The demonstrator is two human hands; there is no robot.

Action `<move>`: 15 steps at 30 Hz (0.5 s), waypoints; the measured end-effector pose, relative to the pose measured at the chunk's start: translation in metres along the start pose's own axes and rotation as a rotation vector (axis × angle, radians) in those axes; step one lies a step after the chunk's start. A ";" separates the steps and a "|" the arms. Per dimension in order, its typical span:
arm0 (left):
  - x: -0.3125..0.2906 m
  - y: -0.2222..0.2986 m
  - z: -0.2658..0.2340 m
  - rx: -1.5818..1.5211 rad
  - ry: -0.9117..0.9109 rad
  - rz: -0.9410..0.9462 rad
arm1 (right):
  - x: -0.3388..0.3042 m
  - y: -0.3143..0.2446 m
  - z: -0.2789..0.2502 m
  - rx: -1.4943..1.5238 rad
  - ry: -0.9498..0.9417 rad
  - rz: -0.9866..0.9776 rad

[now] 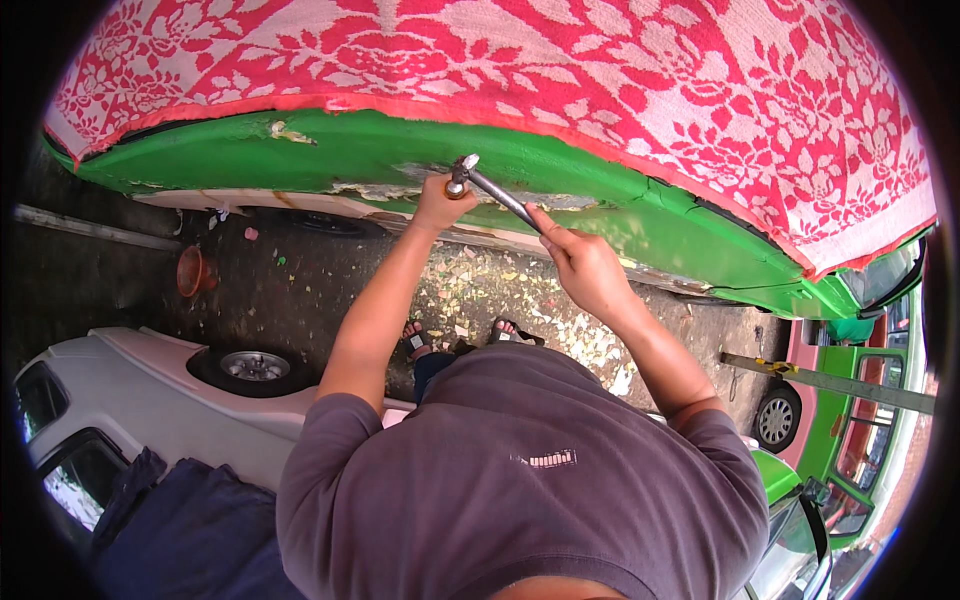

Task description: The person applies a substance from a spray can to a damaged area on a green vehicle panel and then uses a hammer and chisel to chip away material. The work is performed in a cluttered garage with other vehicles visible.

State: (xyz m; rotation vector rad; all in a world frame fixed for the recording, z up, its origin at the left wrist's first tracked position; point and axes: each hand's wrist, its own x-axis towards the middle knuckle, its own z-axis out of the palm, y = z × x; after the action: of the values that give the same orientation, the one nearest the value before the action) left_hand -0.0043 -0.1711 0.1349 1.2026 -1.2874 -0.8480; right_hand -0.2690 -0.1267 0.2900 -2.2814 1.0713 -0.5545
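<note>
My right hand (590, 270) is closed round the handle of a metal hammer (505, 198), with the thumb laid along the shaft. The hammer head (466, 166) is right over my left hand (440, 205). That hand is closed on a short tool (455, 188) with a round, brownish end; the rest of it is hidden, so its kind does not show. Both hands are at the side of a green car body (350, 150). Beside my left hand a rough patch (375, 190) shows broken paint and bare grey surface. Whether the hammer touches the short tool, I cannot tell.
A red and white flowered cloth (480, 60) covers the car's top. Pale chips (470, 290) litter the ground round my sandalled feet. An orange bucket (193, 271) stands left. Behind are a white and pink car (150, 370) and, to the right, a green and pink vehicle (850, 400).
</note>
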 end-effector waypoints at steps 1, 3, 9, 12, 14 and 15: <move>-0.007 -0.022 -0.007 0.015 0.029 0.005 | -0.001 0.001 -0.001 0.032 0.011 0.002; -0.008 -0.027 -0.007 -0.199 0.169 0.092 | 0.003 0.003 -0.002 0.136 0.129 -0.050; 0.000 0.017 -0.024 -0.367 0.113 0.222 | 0.004 -0.007 -0.020 0.298 0.209 0.091; 0.003 0.025 -0.022 -0.321 0.077 0.252 | 0.004 -0.005 -0.021 0.285 0.183 0.109; 0.004 0.027 -0.019 -0.319 0.057 0.261 | 0.002 -0.006 -0.020 0.297 0.163 0.128; 0.003 0.023 -0.018 -0.319 0.048 0.236 | 0.001 -0.007 -0.020 0.308 0.146 0.147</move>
State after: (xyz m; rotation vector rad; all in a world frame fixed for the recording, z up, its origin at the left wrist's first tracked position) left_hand 0.0097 -0.1660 0.1602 0.7975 -1.1754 -0.8100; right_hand -0.2761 -0.1304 0.3098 -1.9040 1.1262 -0.7773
